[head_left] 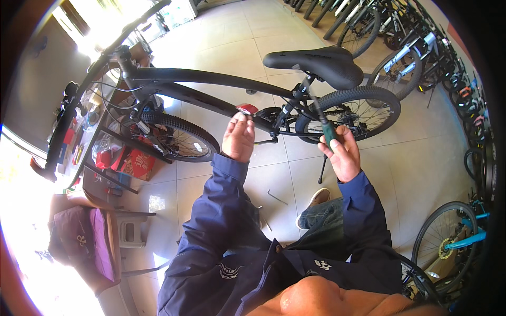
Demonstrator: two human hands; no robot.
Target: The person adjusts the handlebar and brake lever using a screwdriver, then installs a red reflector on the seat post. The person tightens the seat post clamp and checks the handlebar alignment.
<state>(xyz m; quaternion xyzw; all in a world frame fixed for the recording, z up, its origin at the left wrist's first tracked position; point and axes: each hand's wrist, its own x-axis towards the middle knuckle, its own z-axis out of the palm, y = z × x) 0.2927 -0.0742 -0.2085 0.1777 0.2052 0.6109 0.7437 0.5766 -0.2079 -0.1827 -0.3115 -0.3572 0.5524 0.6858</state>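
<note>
Item, far left: cluttered workbench with small boxes and tools, partly washed out by glare; purple cloth draped over a seat below it.

Item, left of centre: black bicycle, standing upright on the tiled floor; handlebar toward the bench, front wheel turned slightly.

Item, centre: left hand, fingers closed around a small red reflector, held against the frame just ahead of the seat post.

Item, floor below: bent hex key, lying loose near a shoe.

Item, right of centre: right hand, clenched on the green handle of a screwdriver, shaft angled up toward the clamp under the black saddle.

Item, right: rear wheel; rows of parked bicycles beyond.

Status, by judgement: the reflector appears positioned but not yet secured, since one hand supports it. Fastening seems in hand; tightening and release remain.
</note>
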